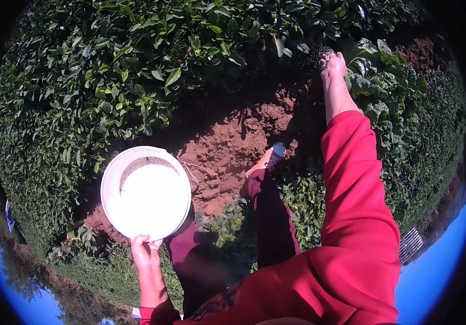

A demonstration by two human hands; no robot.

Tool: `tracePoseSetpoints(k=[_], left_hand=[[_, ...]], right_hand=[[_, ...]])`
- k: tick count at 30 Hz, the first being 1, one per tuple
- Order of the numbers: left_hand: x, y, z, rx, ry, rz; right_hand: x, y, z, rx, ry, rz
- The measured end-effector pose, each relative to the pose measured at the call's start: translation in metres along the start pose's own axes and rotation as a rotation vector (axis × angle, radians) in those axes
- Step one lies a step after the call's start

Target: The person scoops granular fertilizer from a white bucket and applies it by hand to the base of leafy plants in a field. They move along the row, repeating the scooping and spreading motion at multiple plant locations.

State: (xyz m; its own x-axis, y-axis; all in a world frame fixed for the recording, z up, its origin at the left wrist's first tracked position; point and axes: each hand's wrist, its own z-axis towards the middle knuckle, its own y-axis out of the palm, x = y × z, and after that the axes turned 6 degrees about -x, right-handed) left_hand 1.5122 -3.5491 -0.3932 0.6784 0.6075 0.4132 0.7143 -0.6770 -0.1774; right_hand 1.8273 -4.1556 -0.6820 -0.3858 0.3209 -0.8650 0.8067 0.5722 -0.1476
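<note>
My left hand (147, 252) grips the near rim of a white plastic bucket (109, 195). Speckled granules (145, 162) show inside the bucket, partly washed out by glare. My right arm reaches far forward, and my right hand (333, 65) is at the edge of the dark gap beside the leafy bushes. Pale grains lie at its fingers, and a spray of small grains shows in the air just left of them. Whether the fingers are closed around any grains is too small to tell.
Dense green bushes (107, 73) fill the left and far side. Broad-leaved plants (383, 89) grow at the right. Clumpy reddish soil (224, 150) runs between the rows, with my shoe (273, 156) on it. Low greenery (306, 207) stands beside my leg.
</note>
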Motion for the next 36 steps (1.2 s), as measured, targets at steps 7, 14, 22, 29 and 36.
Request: tracePoseSetpoints(k=[7, 14, 22, 29, 36], left_hand=[[-0.017, 0.033, -0.014, -0.08, -0.06, 0.013], [-0.016, 0.054, -0.053, -0.179, -0.024, 0.137], [-0.023, 0.061, -0.083, -0.095, -0.018, 0.347], [-0.044, 0.036, -0.089, -0.132, 0.009, 0.369], [-0.055, 0.028, -0.088, -0.178, 0.005, 0.259]], right_hand=[[-0.033, -0.008, -0.001, -0.033, 0.001, -0.119], [0.06, 0.051, -0.229, -0.93, 0.702, -0.163], [0.016, 0.002, -0.388, -1.014, -0.273, -0.511], [0.033, -0.035, -0.472, -1.511, -0.554, -1.278], [0.065, -0.027, -0.481, -1.386, 0.184, -1.042]])
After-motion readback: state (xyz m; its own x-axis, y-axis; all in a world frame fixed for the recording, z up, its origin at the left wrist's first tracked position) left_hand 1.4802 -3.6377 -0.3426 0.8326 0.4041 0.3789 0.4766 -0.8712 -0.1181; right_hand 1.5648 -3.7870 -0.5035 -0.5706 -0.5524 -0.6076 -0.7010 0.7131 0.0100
